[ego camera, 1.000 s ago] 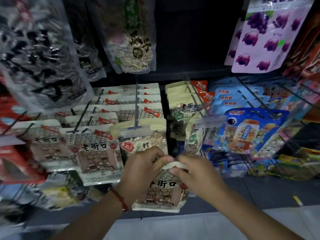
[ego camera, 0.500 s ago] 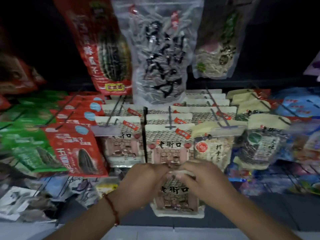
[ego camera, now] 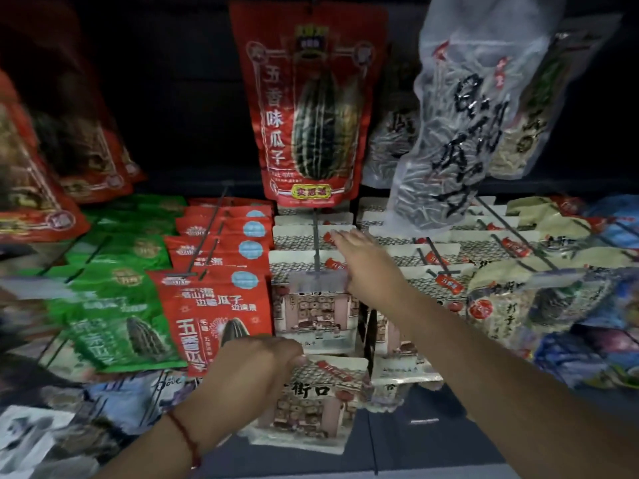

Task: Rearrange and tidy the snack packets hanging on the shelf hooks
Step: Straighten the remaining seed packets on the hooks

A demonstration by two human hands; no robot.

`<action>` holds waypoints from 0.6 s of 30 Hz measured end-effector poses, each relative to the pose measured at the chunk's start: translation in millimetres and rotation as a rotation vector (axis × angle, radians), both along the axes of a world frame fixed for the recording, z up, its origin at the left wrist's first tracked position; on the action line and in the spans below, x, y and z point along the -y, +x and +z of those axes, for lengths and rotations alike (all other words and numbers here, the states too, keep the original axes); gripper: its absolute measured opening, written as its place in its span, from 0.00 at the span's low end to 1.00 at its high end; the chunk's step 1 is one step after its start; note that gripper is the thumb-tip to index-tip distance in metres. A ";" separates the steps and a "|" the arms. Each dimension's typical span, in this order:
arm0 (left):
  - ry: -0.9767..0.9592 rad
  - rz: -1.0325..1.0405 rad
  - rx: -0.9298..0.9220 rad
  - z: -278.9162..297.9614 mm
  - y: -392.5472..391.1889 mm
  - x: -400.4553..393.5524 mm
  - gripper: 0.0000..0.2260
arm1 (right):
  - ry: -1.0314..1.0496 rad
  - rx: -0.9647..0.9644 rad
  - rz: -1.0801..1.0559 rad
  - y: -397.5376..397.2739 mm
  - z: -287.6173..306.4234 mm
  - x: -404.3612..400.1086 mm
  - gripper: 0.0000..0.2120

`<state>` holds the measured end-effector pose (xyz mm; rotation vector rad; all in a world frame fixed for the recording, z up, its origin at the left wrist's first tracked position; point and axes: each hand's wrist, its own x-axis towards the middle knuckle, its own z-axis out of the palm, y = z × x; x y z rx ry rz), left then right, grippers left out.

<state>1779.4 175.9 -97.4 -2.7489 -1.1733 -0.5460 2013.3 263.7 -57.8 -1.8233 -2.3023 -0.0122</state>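
Shelf face crowded; hooked rows hang edge to edge, with little gap between columns. Open room is seen only below the lowest row, where a dark shelf front (ego camera: 432,440) lies bare under the arms.

A cream snack packet (ego camera: 311,406) printed with a tiled roof, a shopfront and black characters is held low in the centre, off the hooks, just beneath the hanging cream row. Its top left corner is pinched by the left hand (ego camera: 252,371), fingers curled over the edge; a red cord is worn at that wrist. The packet hangs slightly tilted, its lower edge pale and blurred.

The right hand (ego camera: 363,261) is stretched forward with fingers straight and together, laid against the tops of the matching cream packets (ego camera: 311,305) on the centre hook (ego camera: 315,236), beside the clear price tag (ego camera: 317,281). Nothing is gripped by it.

To the left, red seed packets (ego camera: 214,305) fill one hook and green packets (ego camera: 114,305) the next. Above, a large red melon-seed bag (ego camera: 311,105) and a clear seed bag (ego camera: 460,126) hang from the upper row, the clear one tilted.
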 end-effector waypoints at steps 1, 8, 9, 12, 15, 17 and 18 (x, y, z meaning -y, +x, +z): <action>-0.015 0.005 0.011 -1.9 -5.1 -1.6 0.16 | -0.019 0.030 -0.017 -1.1 -1.6 -12.7 0.36; -0.025 0.017 0.088 0.7 -30.6 -7.5 0.16 | -0.124 0.014 -0.057 -11.9 1.7 -17.4 0.10; -0.014 0.011 0.105 2.4 -33.8 -7.9 0.15 | -0.125 -0.012 -0.053 -12.0 0.7 -10.9 0.15; -0.013 0.008 0.136 2.8 -42.2 -11.0 0.13 | -0.131 -0.160 -0.029 -12.9 0.8 15.3 0.14; -0.041 0.007 0.146 1.5 -49.0 -14.0 0.13 | -0.112 -0.151 -0.014 -16.5 0.6 35.3 0.15; -0.063 0.007 0.131 0.5 -53.9 -16.7 0.14 | -0.070 -0.213 -0.021 -18.5 -1.3 44.5 0.16; -0.071 0.005 0.132 0.0 -56.3 -17.4 0.14 | -0.046 -0.257 -0.019 -19.8 -2.4 49.2 0.16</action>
